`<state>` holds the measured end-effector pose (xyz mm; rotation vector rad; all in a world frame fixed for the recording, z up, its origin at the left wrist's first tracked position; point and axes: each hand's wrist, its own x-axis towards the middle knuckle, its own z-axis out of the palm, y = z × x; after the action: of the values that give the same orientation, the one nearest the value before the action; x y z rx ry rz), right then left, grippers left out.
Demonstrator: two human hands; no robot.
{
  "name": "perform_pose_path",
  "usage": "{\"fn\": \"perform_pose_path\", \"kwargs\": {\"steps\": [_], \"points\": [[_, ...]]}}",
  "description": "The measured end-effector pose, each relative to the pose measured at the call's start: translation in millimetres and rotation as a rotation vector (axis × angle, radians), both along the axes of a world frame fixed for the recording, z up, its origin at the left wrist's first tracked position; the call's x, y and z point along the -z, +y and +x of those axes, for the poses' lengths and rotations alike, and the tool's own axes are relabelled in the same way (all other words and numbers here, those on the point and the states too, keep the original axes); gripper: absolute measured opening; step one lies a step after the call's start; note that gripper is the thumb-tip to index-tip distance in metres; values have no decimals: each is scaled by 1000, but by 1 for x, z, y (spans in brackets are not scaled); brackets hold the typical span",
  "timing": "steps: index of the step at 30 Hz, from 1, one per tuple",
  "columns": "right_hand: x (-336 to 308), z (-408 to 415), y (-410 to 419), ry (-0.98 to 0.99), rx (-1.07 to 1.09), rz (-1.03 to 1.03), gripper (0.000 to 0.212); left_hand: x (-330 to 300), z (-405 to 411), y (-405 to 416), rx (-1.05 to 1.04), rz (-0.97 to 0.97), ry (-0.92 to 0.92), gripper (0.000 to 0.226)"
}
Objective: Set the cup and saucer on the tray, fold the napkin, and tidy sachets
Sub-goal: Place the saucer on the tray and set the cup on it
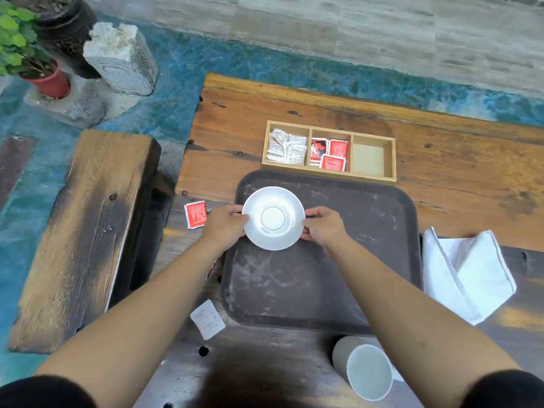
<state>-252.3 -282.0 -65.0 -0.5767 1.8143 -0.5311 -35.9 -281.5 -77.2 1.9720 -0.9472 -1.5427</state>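
A white saucer (273,218) is over the far-left part of the dark brown tray (338,275). My left hand (224,226) grips its left rim and my right hand (323,225) grips its right rim. Whether the saucer rests on the tray or hovers just above it I cannot tell. A grey cup (363,368) lies near the table's front edge, partly under my right forearm. A white napkin (468,275) lies loosely folded to the right of the tray. One red sachet (195,214) and one white sachet (207,318) lie loose to the left of the tray.
A wooden three-part box (329,174) stands behind the tray: white sachets on the left, red ones in the middle, the right part bare. A wooden bench (85,231) runs along the table's left. Potted plants (44,78) and a stone block (122,57) stand on the floor beyond.
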Motion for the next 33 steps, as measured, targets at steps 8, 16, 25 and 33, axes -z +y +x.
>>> {"fn": "perform_pose_path", "kwargs": {"steps": [8, 16, 25, 33], "points": [[15, -3, -6, -11, 12, 15, 16, 13, 0, -7, 56, 9, -50, 36], [19, -4, -7, -36, -1, -11, 17, 17, 2, -9, 33, -18, -65, 26], [13, -8, 4, 25, -77, -39, 11, 11, 2, 1, 185, -137, -273, 36], [-8, -27, 38, 80, -106, -108, 15, -15, -9, 25, 365, -220, -314, 20]]}}
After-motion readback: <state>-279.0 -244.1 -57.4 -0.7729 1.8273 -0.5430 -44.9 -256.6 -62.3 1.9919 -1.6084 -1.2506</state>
